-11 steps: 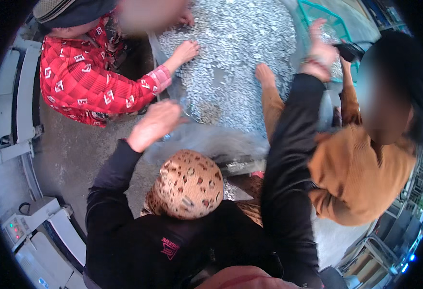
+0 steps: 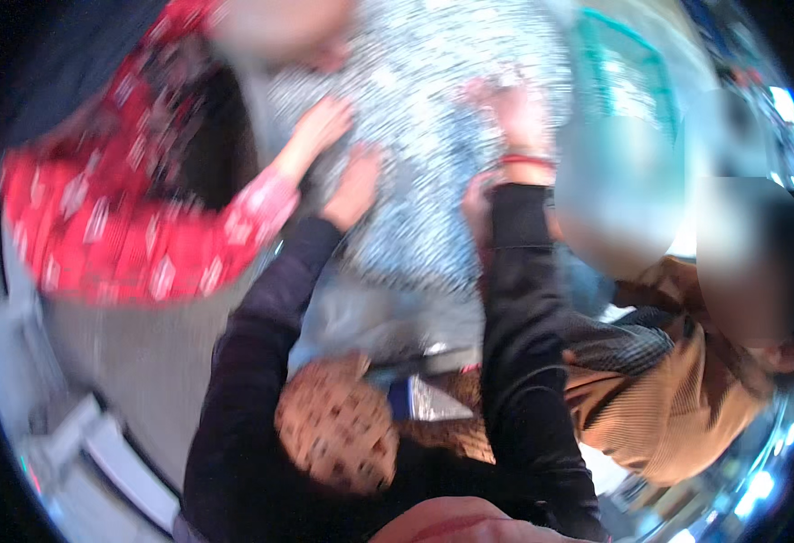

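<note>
Reaching over small silvery pieces (image 2: 415, 208), the bare left hand (image 2: 356, 185) and red-banded right hand (image 2: 519, 113) want light touches. I can't tell either grip.

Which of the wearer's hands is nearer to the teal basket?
Right. The right hand is over the silvery pieces, left of the teal basket and apart from it; the left hand is farther left and lower in the picture.

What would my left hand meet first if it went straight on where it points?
Most likely the small silvery pieces ahead of your left hand, though motion blur leaves its height and any contact unclear.
</note>
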`<state>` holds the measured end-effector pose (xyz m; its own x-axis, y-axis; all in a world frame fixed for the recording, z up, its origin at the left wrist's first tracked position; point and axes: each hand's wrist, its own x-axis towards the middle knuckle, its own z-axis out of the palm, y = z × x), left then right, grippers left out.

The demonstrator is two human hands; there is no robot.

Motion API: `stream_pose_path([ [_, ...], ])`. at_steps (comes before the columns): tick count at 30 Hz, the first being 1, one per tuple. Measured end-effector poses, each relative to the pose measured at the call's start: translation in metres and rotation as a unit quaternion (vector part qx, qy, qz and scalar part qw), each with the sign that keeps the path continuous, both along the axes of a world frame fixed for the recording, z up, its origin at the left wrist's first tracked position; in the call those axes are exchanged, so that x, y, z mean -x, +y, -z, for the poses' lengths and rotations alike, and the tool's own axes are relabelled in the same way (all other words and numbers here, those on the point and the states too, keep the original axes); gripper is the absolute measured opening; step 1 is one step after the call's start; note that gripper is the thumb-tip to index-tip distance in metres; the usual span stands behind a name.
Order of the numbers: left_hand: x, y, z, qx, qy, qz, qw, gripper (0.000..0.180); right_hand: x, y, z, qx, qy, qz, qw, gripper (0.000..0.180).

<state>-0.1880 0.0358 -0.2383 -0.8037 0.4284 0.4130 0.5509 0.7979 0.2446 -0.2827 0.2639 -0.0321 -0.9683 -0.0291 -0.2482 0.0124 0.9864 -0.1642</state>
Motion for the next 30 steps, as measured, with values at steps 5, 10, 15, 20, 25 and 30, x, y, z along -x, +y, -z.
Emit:
stream_pose_path([
  [5, -0.007, 0.009, 0.019, -0.027, -0.183, -0.128, 0.974, 0.065, -0.036, -0.117, 0.196, 0.051, 0.229, 0.015, 0.972, 0.050],
  [10, 0.009, -0.022, 0.004, -0.053, -0.207, -0.133, 0.968, 0.054, -0.095, -0.162, 0.219, -0.082, 0.106, -0.031, 0.990, 0.048],
  [15, -0.029, -0.026, 0.014, -0.111, -0.300, -0.078, 0.944, 0.036, -0.155, -0.152, 0.227, 0.197, 0.044, 0.059, 0.978, 0.060],
  [20, -0.099, -0.089, 0.025, -0.251, -0.433, -0.062, 0.863, 0.044, -0.210, -0.159, 0.221, 0.447, 0.013, 0.078, 0.891, 0.073],
  [25, -0.086, -0.041, -0.083, -0.439, -0.527, -0.061, 0.725, 0.034, -0.205, -0.081, 0.131, 0.686, -0.139, 0.191, 0.688, 0.035],
  [30, -0.077, -0.039, -0.080, -0.394, -0.541, -0.044, 0.742, 0.031, -0.192, -0.046, 0.117, 0.636, -0.149, 0.216, 0.725, 0.037],
])
